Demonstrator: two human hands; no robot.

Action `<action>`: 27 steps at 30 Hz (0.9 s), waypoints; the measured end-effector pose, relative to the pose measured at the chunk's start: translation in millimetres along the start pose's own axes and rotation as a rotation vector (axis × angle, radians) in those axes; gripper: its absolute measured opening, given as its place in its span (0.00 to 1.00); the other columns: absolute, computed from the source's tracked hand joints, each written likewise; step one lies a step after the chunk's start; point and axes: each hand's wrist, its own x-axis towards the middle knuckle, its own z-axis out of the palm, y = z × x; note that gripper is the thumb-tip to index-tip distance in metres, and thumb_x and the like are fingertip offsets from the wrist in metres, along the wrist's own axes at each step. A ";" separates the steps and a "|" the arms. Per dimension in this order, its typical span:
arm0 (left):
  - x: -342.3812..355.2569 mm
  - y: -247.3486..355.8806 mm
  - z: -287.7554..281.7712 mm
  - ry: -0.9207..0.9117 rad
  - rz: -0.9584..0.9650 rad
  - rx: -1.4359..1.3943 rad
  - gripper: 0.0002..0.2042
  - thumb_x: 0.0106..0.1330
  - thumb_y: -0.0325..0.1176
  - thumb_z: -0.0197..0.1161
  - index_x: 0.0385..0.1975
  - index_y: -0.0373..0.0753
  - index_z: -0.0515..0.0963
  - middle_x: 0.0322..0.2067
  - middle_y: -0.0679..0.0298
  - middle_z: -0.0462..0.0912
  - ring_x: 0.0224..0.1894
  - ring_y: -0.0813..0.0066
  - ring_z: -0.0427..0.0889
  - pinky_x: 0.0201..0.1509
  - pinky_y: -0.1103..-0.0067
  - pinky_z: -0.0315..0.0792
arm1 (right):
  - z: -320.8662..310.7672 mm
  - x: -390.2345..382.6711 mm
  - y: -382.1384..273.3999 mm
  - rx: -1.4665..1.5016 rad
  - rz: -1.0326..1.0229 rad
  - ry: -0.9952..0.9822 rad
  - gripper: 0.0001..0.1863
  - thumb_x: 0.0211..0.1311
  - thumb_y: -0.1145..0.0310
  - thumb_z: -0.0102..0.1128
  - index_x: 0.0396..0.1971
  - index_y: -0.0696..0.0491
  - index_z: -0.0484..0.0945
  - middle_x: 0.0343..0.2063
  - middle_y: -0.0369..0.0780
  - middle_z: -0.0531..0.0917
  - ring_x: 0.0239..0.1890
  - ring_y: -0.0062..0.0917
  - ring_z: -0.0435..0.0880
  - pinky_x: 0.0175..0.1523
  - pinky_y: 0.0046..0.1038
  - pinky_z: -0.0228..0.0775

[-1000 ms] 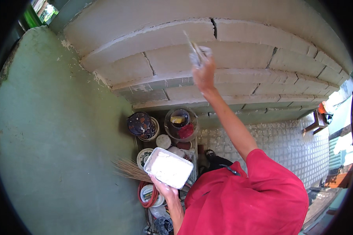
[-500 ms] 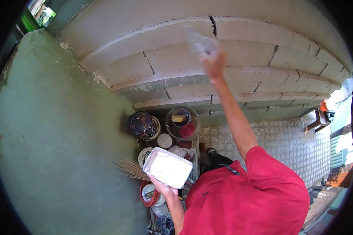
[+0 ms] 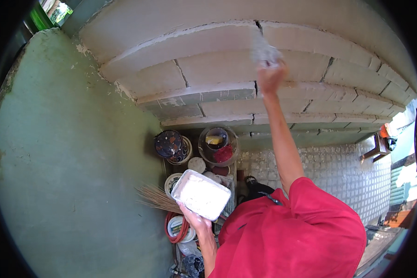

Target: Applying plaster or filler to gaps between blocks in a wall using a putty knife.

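Right hand (image 3: pixel 271 76) grips a blurred putty knife (image 3: pixel 264 50), pressed to a joint in the block wall (image 3: pixel 208 69) at twelve o'clock. Left hand (image 3: pixel 197 222) holds a tub of white filler (image 3: pixel 201 194) level at seven o'clock, within reach.

Floor (image 3: pixel 338 180), patterned tile: buckets (image 3: pixel 172 144), clear bowl (image 3: pixel 217 144), red hose coil (image 3: pixel 173 228), straw broom (image 3: pixel 155 198).

We are at a small building or repair site at a house: an unplastered wall of grey concrete blocks (image 3: pixel 217 65) fills the upper frame, rough green plaster (image 3: pixel 69 162) the left, and buckets (image 3: pixel 217 143) and a coiled red hose (image 3: pixel 171 231) crowd the tiled floor (image 3: pixel 338 171) below.
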 end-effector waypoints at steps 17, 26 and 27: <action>3.9 -2.7 9.7 -0.106 -0.078 -0.021 0.31 0.72 0.56 0.37 0.66 0.40 0.56 0.63 0.58 0.63 0.62 0.59 0.68 0.63 0.66 0.66 | 17.8 -2.2 -8.5 0.030 0.002 0.030 0.07 0.48 0.72 0.58 0.24 0.59 0.80 0.22 0.51 0.80 0.28 0.46 0.79 0.35 0.41 0.69; 16.1 -14.8 27.9 -0.236 -0.166 -0.018 0.31 0.71 0.56 0.39 0.66 0.39 0.55 0.63 0.58 0.64 0.62 0.60 0.69 0.63 0.67 0.66 | -42.9 -5.1 42.4 0.756 0.830 0.072 0.13 0.50 0.76 0.60 0.38 0.57 0.79 0.33 0.39 0.84 0.31 0.27 0.83 0.33 0.29 0.72; 18.9 -16.8 30.9 -0.244 -0.172 0.005 0.31 0.71 0.56 0.39 0.66 0.39 0.56 0.62 0.58 0.65 0.61 0.61 0.69 0.63 0.68 0.67 | -56.9 -5.2 46.5 0.748 0.827 0.083 0.13 0.50 0.76 0.60 0.38 0.57 0.79 0.33 0.39 0.84 0.31 0.27 0.83 0.33 0.29 0.72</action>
